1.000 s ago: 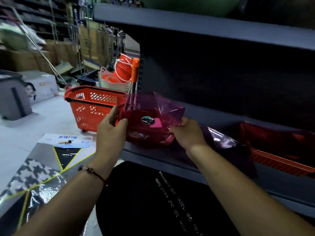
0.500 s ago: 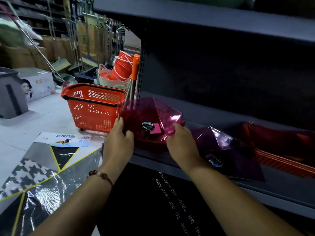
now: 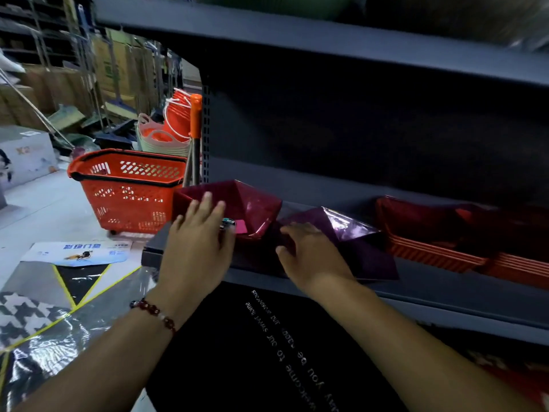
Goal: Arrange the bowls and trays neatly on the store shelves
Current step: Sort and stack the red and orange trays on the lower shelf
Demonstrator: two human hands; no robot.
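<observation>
Orange basket (image 3: 127, 188) beside shelf (image 3: 445, 295)

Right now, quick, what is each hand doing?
Left hand: open, straight fingers against the faceted dark red see-through plastic bowl.
Right hand: open, resting on the purple see-through plastic bowl.

You got a dim, shadowed shelf (image 3: 326, 120), brighter floor (image 3: 44, 209) at left, motion blur, and bowed wide-angle edges.

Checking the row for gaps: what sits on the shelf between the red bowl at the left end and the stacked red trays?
A purple faceted bowl, under the right hand, in the head view.
</observation>
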